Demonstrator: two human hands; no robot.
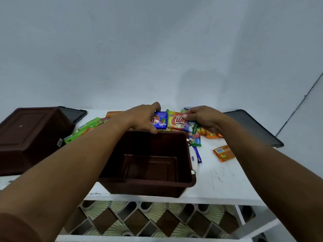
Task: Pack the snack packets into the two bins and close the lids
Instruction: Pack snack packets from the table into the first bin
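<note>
Bins number two, both glossy brown plastic and rectangular: one open bin point(148, 187) upright at frame centre, one upturned bin point(31, 133) at left. Two flat dark lids lie on the white table point(223, 180), one lid point(73, 114) at upper left, the other lid point(253, 126) at right. The left hand point(145, 119) clasps one shiny blue packet point(160, 120) and the right hand point(201, 119) pinches one multicoloured packet point(180, 122), both over the open bin's far rim. Loose green packets point(87, 126) and orange packets point(223, 153) number perhaps ten, partly hidden

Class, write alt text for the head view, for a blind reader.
The left hand grips a blue snack packet and the right hand a multicoloured packet, beyond an empty brown bin on a white table. Loose packets, an overturned bin and two dark lids lie around it.
</note>
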